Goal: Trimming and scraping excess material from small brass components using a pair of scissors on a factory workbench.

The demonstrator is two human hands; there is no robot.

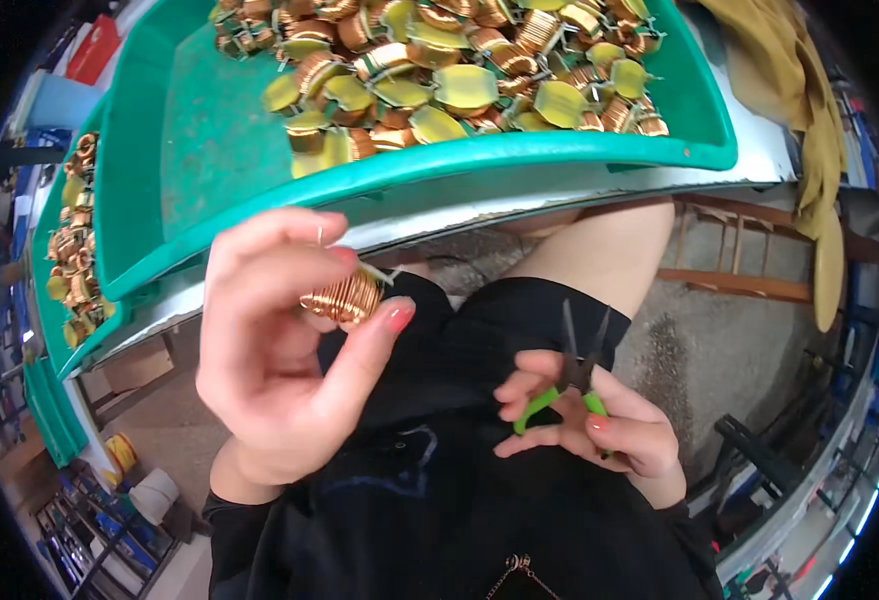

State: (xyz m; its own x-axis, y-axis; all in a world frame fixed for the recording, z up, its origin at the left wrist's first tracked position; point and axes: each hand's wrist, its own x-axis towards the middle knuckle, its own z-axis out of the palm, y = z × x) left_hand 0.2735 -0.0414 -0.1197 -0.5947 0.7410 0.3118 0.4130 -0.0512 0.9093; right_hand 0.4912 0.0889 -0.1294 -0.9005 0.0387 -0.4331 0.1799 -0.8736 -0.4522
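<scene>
My left hand (280,350) is closed around a copper-wound toroidal coil (347,298), pinching it between thumb and fingers. Thin wire ends stick out at the coil's upper right side. Lower on the right, in front of my lap, my right hand (610,425) grips a small pair of pliers (577,375) with green handles. The pliers' two long thin jaws stand apart and point up, away from me. Between the coil and the pliers there is a wide gap.
Ahead lies a green plastic tray (440,158) heaped with copper coils on yellow-green bases. A second green tray (50,300) with more coils stands at the left. Yellow cloth (810,130) hangs over the right table corner. A wooden stool (735,285) is below, and a yellow spool (120,455) sits lower left.
</scene>
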